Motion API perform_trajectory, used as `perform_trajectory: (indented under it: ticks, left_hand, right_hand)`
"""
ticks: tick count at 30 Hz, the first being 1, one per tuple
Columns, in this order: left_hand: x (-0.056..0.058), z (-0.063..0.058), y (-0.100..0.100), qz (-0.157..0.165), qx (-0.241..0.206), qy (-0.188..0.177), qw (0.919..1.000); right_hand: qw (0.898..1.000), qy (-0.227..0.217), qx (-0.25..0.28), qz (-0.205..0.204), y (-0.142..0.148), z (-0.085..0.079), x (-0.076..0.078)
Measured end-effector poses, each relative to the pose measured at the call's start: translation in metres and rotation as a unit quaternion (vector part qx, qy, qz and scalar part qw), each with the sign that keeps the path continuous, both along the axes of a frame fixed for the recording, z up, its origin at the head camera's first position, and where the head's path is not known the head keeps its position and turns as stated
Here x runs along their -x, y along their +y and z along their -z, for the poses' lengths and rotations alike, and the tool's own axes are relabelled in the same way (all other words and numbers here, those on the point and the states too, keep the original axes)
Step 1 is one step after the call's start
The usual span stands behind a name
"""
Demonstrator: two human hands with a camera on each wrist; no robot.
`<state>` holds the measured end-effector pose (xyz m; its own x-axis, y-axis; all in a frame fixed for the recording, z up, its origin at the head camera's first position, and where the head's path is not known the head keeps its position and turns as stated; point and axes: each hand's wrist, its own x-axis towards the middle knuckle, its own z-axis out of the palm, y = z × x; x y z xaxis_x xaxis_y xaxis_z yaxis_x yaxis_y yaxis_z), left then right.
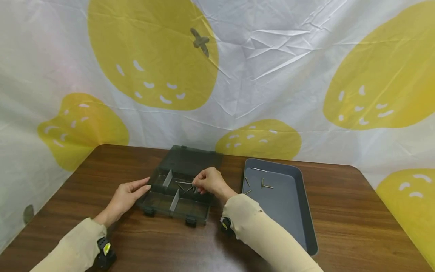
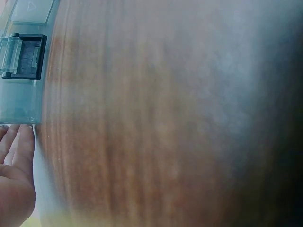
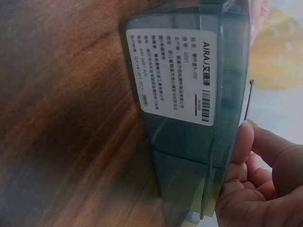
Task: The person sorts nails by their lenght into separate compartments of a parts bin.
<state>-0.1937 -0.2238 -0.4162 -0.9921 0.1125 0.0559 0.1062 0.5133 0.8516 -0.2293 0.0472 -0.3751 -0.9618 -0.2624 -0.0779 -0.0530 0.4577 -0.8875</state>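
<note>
A dark translucent plastic compartment box (image 1: pixel 154 198) lies with its lid (image 1: pixel 190 162) folded back. Grey dividers (image 1: pixel 175 200) split it, and several thin nails (image 1: pixel 181 187) lie in its rear middle section. Over that section, my right hand (image 1: pixel 212 183) pinches a slim silver nail (image 3: pixel 249 99) between thumb and forefinger; its small round head sticks out past the fingertips. My left hand (image 1: pixel 124 194) touches the box's left end with its fingers fairly straight, seen also as the hand (image 2: pixel 16 175) in the left wrist view.
Right of the box is a grey tray (image 1: pixel 282 211) holding several loose nails (image 1: pixel 262 184). Both stand on a brown wooden table (image 1: pixel 340 226). A white cloth (image 1: pixel 272 75) with yellow fruit shapes hangs behind. Black latches (image 1: pixel 191 222) jut from the box's front; a printed label (image 3: pixel 175 75) is on its side.
</note>
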Motion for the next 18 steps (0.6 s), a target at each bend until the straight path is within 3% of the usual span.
perform_trajectory:
  ticks: [10,18]
  left_hand:
    - [0.0004,0.0009,-0.0003,-0.003,0.003,0.005,1.0]
    - [0.0001,0.0007,0.0002,0.0,0.004,0.003,1.0]
  right_hand:
    - [0.999,0.014,-0.033,-0.008,0.0003,0.0018,0.0001]
    - [1.0,0.012,-0.022,-0.006,0.0011,0.0019,0.0004]
